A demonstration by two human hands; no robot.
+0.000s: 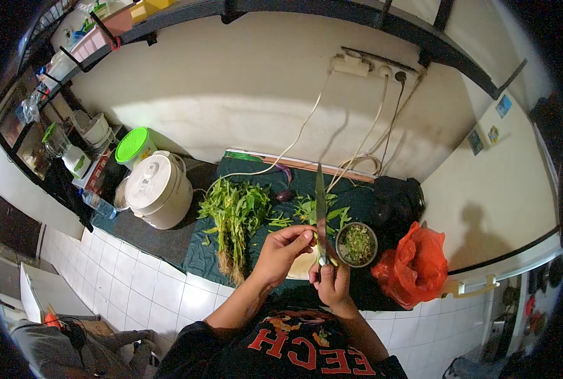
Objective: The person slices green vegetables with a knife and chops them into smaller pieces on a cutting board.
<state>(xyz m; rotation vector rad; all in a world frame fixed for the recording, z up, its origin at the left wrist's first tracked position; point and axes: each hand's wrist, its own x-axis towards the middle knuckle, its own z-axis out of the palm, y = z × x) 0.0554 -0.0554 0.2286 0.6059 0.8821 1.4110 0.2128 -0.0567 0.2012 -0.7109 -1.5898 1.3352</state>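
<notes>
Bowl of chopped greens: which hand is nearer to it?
Right. The right hand, gripping the knife, is just below and left of the bowl in the picture; the left hand is farther left, across the knife from it.

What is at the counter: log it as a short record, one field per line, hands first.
left hand: pinching what looks like a thin green stem beside the blade
right hand: gripping the knife, blade pointing away from the body
under the hands: pale object, mostly hidden
left of the hands: leafy bunch, roots toward the person
right of the hands: round bowl holding chopped greens; red plastic bag farther right
behind: loose leaves, purple vegetables
far left: white rice cooker, green-lidded container
</notes>
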